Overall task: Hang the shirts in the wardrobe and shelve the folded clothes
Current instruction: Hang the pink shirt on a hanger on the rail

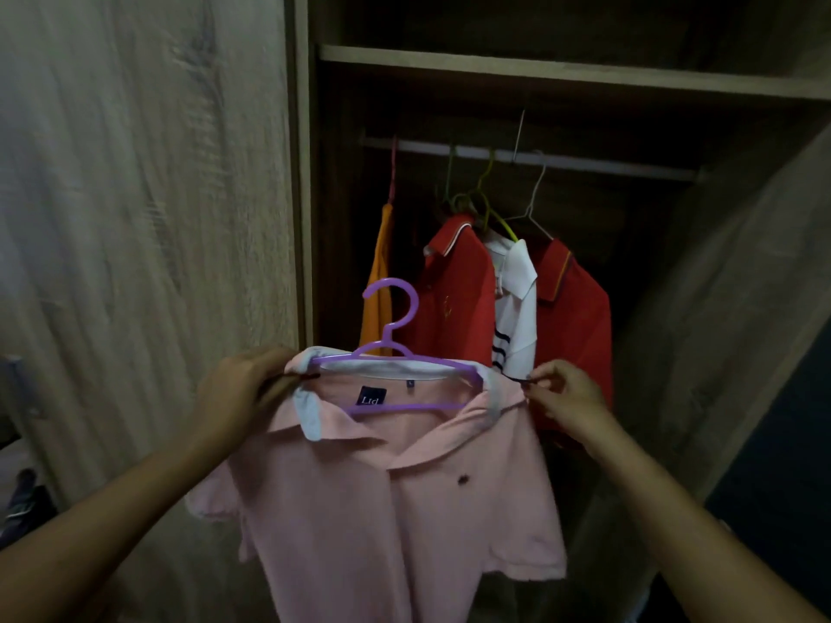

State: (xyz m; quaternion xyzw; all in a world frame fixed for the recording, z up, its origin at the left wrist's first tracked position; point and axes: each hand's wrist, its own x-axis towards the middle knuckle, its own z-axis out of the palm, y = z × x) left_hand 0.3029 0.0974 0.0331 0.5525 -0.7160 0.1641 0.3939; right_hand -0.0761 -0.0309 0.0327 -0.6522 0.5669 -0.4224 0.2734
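Observation:
A pink polo shirt [395, 501] with a grey collar hangs on a purple plastic hanger [392, 317] in front of the open wardrobe. My left hand [243, 384] grips the shirt's left shoulder by the collar. My right hand [562, 391] pinches a thin dark loop at the right shoulder. Behind the hanger, the wardrobe rail [530, 158] carries an orange garment [380, 281], two red polo shirts [458, 294] and a white striped one [517, 299] on hangers.
A wooden shelf [562, 74] runs above the rail. The closed wardrobe door [148, 218] fills the left side, and an open door panel [737, 317] stands at the right. Dark items lie on the floor at the lower left [22, 501].

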